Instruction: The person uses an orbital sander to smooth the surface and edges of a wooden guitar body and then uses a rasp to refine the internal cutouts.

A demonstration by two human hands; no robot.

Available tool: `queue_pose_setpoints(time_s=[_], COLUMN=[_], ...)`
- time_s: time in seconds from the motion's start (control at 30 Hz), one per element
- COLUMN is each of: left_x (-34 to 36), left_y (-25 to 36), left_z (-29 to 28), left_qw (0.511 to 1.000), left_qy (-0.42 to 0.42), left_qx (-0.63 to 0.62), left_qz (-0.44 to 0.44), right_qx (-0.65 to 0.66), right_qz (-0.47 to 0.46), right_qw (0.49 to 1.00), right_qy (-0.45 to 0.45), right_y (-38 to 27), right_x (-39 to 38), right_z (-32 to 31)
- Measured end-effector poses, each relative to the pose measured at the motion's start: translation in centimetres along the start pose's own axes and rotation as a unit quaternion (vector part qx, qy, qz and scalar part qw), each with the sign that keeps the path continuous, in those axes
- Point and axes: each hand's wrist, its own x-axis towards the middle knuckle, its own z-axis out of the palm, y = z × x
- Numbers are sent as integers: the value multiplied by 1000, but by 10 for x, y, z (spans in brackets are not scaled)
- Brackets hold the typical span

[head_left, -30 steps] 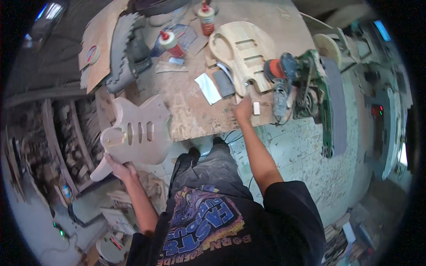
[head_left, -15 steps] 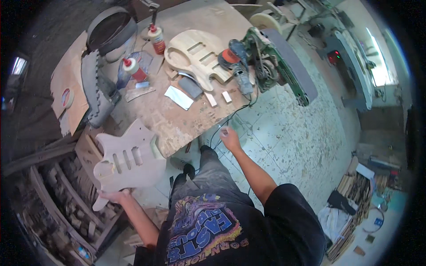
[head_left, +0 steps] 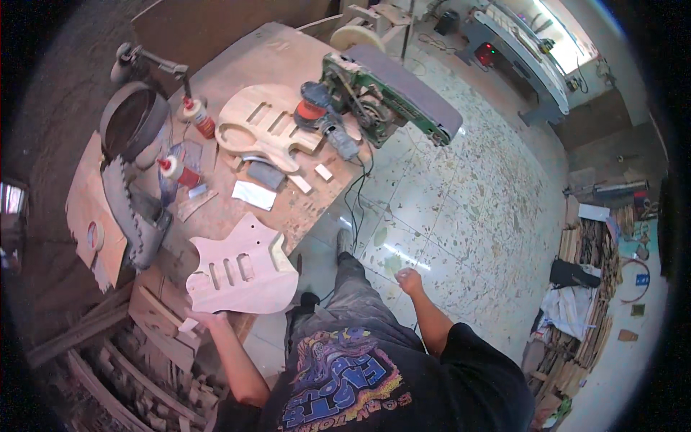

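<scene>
My left hand (head_left: 206, 317) is closed on a pale wooden guitar body (head_left: 230, 277), gripping its narrow lower-left end beside the bench's near corner. The body has routed slots and a pointed horn toward the top. My right hand (head_left: 409, 280) hangs over the floor to the right, fingers curled; I cannot make out what, if anything, they hold. A second guitar body (head_left: 255, 133) lies on the bench (head_left: 309, 216) beside an orange-topped sander (head_left: 311, 114), a green belt sander (head_left: 374, 108), glue bottles (head_left: 180, 173), grey sanding blocks (head_left: 266, 175), white paper (head_left: 253, 195) and small wooden blocks (head_left: 324, 172).
Cables (head_left: 358, 194) drop from the bench to the tiled floor (head_left: 475, 187). A grey machine (head_left: 518, 61) stands by the back window. Stacked timber (head_left: 576, 302) lines the right wall. Wooden racks with offcuts (head_left: 108, 374) are at lower left, and a black band (head_left: 133, 119) lies on the bench.
My view has turned to the right, showing more floor and wall. My right hand has left the bench top and moved right over the floor. My left hand still carries the guitar body.
</scene>
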Motion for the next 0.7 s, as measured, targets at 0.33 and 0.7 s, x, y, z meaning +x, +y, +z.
queue_pose_setpoints(time_s=[0.33,0.7], left_x=[59,-84], left_y=[-2,-162], left_z=[6,87], left_qw=[976,785], left_qy=[-24,106], left_qx=[213,603], left_qz=[-32,-88], right_qx=[352,244], right_qz=[177,-238], right_qw=[919,937], right_qy=[-10,70], right_y=[-8,-205], right_x=[192,555], right_z=[-117,-228])
